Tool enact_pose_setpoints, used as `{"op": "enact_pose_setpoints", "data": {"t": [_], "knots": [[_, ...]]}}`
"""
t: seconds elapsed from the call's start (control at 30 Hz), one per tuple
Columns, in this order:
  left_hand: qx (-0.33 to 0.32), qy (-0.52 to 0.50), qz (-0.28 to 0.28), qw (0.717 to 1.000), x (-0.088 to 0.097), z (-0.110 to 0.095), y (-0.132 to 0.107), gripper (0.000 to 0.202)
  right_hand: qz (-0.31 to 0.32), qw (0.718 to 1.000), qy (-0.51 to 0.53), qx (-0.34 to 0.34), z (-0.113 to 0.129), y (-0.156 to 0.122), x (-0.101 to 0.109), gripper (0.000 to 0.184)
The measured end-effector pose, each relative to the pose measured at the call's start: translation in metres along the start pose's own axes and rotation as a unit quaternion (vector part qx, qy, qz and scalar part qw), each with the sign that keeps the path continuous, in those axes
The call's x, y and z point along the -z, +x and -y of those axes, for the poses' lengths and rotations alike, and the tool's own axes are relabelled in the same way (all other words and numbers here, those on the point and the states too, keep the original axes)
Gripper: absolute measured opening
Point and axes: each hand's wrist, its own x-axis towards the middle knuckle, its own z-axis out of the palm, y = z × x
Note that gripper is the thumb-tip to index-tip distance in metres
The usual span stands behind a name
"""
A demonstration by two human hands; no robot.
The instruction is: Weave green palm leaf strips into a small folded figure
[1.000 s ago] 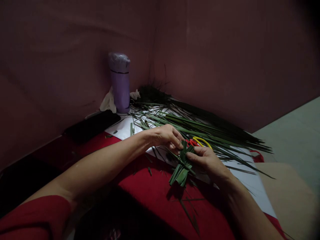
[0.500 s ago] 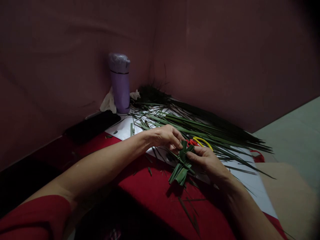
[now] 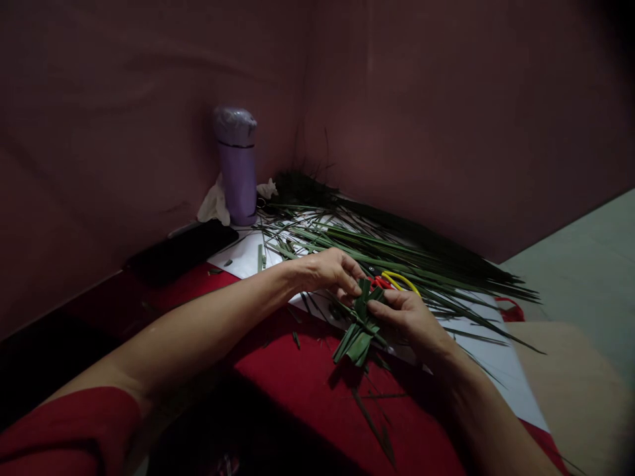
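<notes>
Both hands pinch a small piece of folded green leaf strips (image 3: pixel 358 340), held above the red cloth (image 3: pixel 292 390). My left hand (image 3: pixel 333 272) grips its upper left edge between thumb and fingers. On the upper right side, my right hand (image 3: pixel 404 314) is closed on the same folded piece, thumb on top. Scissors with red and yellow handles (image 3: pixel 401 282) lie just behind the hands, partly hidden by them. Long green leaf blades (image 3: pixel 426 258) spread over a white sheet (image 3: pixel 501 370) beyond.
A purple tumbler (image 3: pixel 239 178), its top wrapped in plastic, stands at the back beside crumpled white tissue (image 3: pixel 215 203). A flat black object (image 3: pixel 183 246) lies to the left. Leaf scraps (image 3: pixel 374 430) litter the red cloth. Dark pinkish walls (image 3: pixel 436 132) meet behind.
Almost nothing differs. The view has shifted slightly, and both hands keep the same hold on the folded leaf piece.
</notes>
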Motion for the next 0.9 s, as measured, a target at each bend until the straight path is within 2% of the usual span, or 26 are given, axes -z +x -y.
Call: {"op": "enact_pose_setpoints", "data": {"t": [0.47, 0.77, 0.9], "knots": [[0.01, 0.024, -0.018, 1.0, -0.006, -0.0037, -0.0033, 0.012, -0.036, 0.982, -0.173, 0.067, 0.0059, -0.0022, 0.008, 0.029], [0.013, 0.018, -0.014, 1.0, -0.0069, -0.0032, -0.0043, 0.012, -0.037, 0.982, -0.172, 0.07, 0.0048, -0.0034, 0.0069, 0.024], [0.02, 0.007, -0.015, 1.0, -0.008, -0.002, -0.0037, 0.013, -0.015, 0.983, -0.169, 0.072, 0.005, -0.0036, 0.0061, 0.027]]}}
